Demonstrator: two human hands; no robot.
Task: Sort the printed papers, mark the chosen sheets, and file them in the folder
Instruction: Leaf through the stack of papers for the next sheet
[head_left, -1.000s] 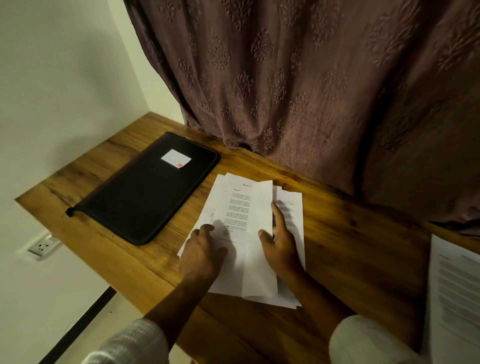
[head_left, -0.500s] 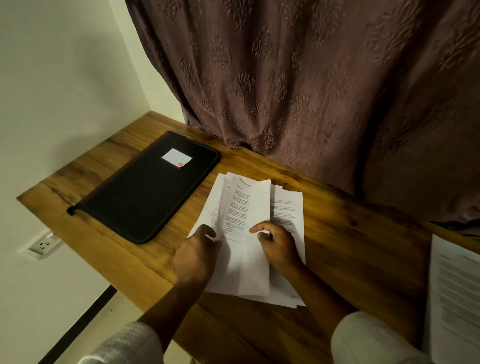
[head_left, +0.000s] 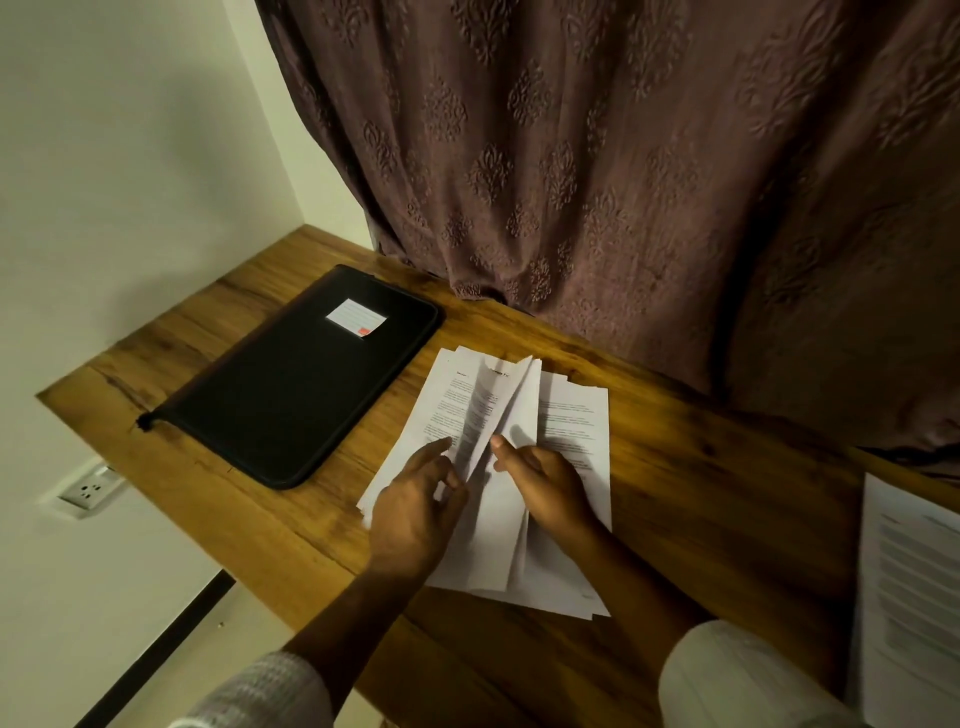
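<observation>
Where the two hands meet over the pile, the top sheet (head_left: 511, 410) is gathered up into a long ridge that runs away from the person. It stands off the papers (head_left: 574, 415) beneath, with its printed side partly folded in on itself. The left hand (head_left: 415, 514) comes in from the lower left, knuckles up, its fingers (head_left: 434, 452) reaching forward along the left flank of the ridge. The thumb is tucked toward them, so the grip is narrow and holds the sheet's edge. The right hand (head_left: 548, 491) faces it from the other side with fingers curled under, and its fingertip (head_left: 500, 442) is pressed to the crease, a close grip on the same sheet. Both wrists lie low over the near half of the pile, forearms angled inward, pale sleeves (head_left: 737, 680) at the bottom of the view. The papers are fanned loosely on the wooden worktop (head_left: 727, 493), their left edge near a black zipped folder (head_left: 291, 395). The folder lies flat and closed, a white label (head_left: 356, 315) on its cover. Another printed stack (head_left: 909, 597) sits well apart at the right edge. A patterned brown curtain (head_left: 623, 182) hangs behind, touching the worktop's far side, and a socket (head_left: 91, 488) is set in the wall (head_left: 130, 156) at the left.
</observation>
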